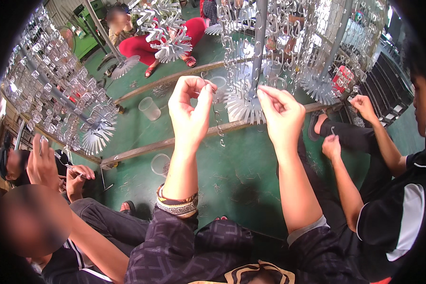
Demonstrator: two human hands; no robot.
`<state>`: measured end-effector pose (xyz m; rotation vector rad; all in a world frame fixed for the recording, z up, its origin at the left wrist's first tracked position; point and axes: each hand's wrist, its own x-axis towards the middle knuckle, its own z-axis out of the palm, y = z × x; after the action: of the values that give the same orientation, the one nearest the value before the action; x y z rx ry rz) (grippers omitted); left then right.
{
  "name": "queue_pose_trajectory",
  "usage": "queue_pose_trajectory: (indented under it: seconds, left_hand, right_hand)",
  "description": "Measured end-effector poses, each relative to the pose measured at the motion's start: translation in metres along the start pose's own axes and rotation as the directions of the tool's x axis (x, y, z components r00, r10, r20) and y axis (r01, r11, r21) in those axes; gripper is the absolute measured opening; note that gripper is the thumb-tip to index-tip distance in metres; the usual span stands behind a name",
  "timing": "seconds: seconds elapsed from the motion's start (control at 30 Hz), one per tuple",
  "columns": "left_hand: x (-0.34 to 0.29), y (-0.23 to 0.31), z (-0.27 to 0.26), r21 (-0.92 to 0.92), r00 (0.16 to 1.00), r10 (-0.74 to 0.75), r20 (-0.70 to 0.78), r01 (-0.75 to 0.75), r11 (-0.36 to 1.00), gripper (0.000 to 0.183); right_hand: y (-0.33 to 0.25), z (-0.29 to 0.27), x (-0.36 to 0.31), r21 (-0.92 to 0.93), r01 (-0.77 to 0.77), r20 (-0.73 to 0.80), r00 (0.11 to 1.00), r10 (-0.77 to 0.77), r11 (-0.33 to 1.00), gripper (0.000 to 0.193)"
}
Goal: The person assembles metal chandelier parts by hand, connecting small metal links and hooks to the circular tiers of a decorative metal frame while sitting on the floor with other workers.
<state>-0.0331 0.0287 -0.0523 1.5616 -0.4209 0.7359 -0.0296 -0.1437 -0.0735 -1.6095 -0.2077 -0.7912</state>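
My left hand (190, 108) is raised with thumb and forefinger pinched on the top of a thin hanging metal chain (217, 124). My right hand (280, 112) is raised beside it, fingers pinched at the edge of a rack (251, 57) of hanging shiny metal pieces on a grey pole; what it pinches is too small to tell. The chain dangles between my two hands above the green floor (232, 175).
Similar racks of metal pieces hang at the left (57, 99) and upper right (331, 52). Clear plastic cups (149, 108) (160, 164) sit by wooden rails (142, 151). A person's hands (359, 106) work at my right, another person (47, 165) at my left, one in red (146, 45) beyond.
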Motion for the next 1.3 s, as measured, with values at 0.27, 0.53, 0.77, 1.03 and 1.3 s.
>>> queue_pose_trajectory:
  seconds: [0.27,0.53,0.77,1.03,1.3]
  left_hand:
    - [0.021,0.000,-0.001,0.038,0.997,0.073,0.004,-0.073,0.997,0.006]
    - [0.033,-0.003,-0.009,0.066,0.995,0.091,0.039,-0.094,0.993,0.007]
    - [0.055,-0.003,-0.003,0.133,0.984,0.142,0.105,-0.156,0.979,0.007]
    - [0.078,0.003,0.004,0.157,0.976,0.162,0.148,-0.185,0.970,0.008]
    - [0.083,0.002,0.011,0.173,0.978,0.118,0.174,-0.148,0.974,0.007]
  right_hand:
    - [-0.016,0.037,0.041,-0.078,0.073,0.065,0.996,-0.068,0.994,0.019]
    - [-0.039,0.064,0.058,-0.290,0.116,0.063,0.993,-0.102,0.950,0.029]
    - [-0.033,0.074,0.071,-0.336,0.167,0.036,0.986,-0.165,0.927,0.024]
    - [-0.032,0.075,0.081,-0.345,0.085,0.048,0.996,-0.072,0.935,0.015]
    - [-0.033,0.068,0.087,-0.270,0.015,0.050,0.999,-0.001,0.963,0.013]
